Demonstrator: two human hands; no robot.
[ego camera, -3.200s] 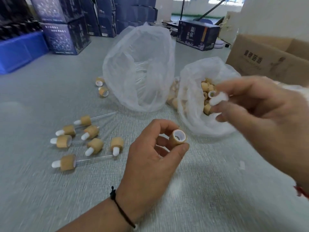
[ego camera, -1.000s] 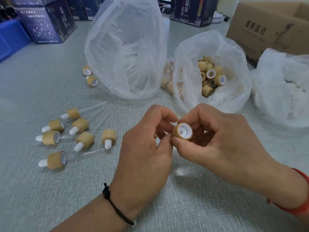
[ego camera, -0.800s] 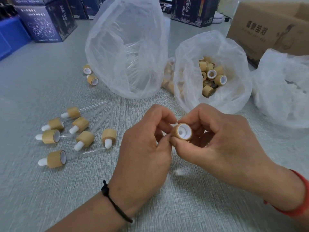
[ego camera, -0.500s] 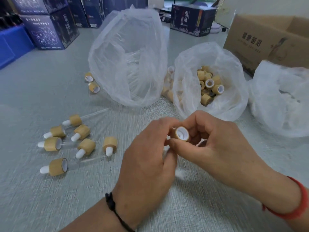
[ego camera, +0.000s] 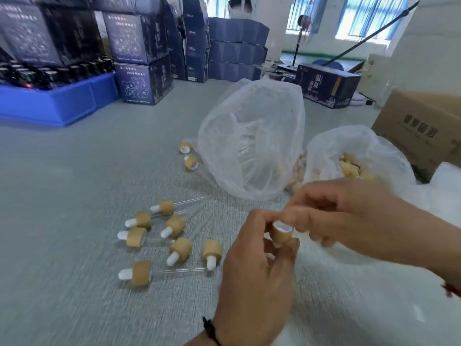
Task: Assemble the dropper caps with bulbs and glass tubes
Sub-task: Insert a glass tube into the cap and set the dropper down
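Bamboo-coloured dropper cap (ego camera: 282, 233), white-lined, open end up, just right of centre: pinched between thumb and curled fingers of the left hand (ego camera: 254, 278); the right hand (ego camera: 349, 216), at 3 o'clock of it, closes thumb and fingertips on its rim. Assembled droppers (ego camera: 159, 236), seven, lie at 9 o'clock on the grey surface (ego camera: 74, 196). Clear bag (ego camera: 252, 141) at 12 o'clock; bag of caps (ego camera: 354, 156) at 1 o'clock; two loose caps (ego camera: 188, 156) at 11 o'clock.

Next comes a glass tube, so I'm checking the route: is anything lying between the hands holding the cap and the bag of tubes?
Nothing visible does. The cap is held in both hands, left hand and right hand, and the tube bag lies just beyond on the grey mat.
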